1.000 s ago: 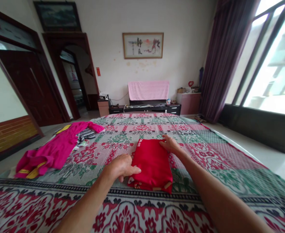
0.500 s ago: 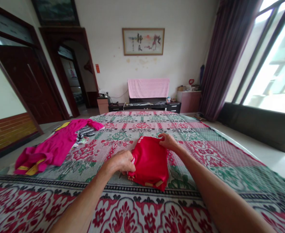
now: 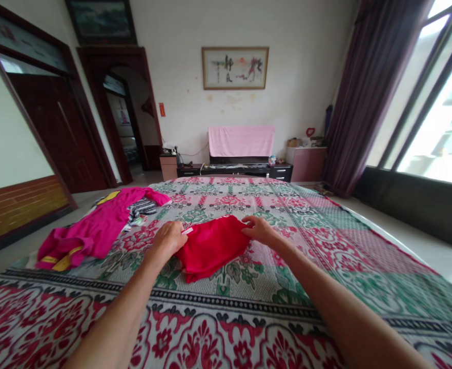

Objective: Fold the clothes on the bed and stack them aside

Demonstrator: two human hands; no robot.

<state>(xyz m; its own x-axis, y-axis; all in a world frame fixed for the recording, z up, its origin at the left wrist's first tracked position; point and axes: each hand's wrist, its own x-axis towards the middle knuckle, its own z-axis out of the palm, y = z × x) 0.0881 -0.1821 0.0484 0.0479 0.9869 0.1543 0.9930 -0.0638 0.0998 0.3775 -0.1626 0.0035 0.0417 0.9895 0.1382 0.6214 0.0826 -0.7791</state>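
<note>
A red garment [image 3: 212, 246], its exact kind unclear, lies folded on the patterned bedspread [image 3: 226, 200]. My left hand [image 3: 169, 240] is closed on its upper left corner, beside a small white strip on the cloth. At the opposite side, my right hand [image 3: 260, 230] pinches the upper right edge between thumb and fingers. The garment spans the gap between both hands, its lower edge slanting down to the left.
To the left lies a heap of clothes with a bright pink garment [image 3: 95, 230] and a black-and-white striped piece [image 3: 142, 207]. Past the far edge stand a low black cabinet [image 3: 282, 172] and a pink cloth [image 3: 241, 141] draped over something dark.
My left hand has moved left and away from me, taking the garment's left side along. The red garment now lies wider and shorter. My right hand stays near its corner.
</note>
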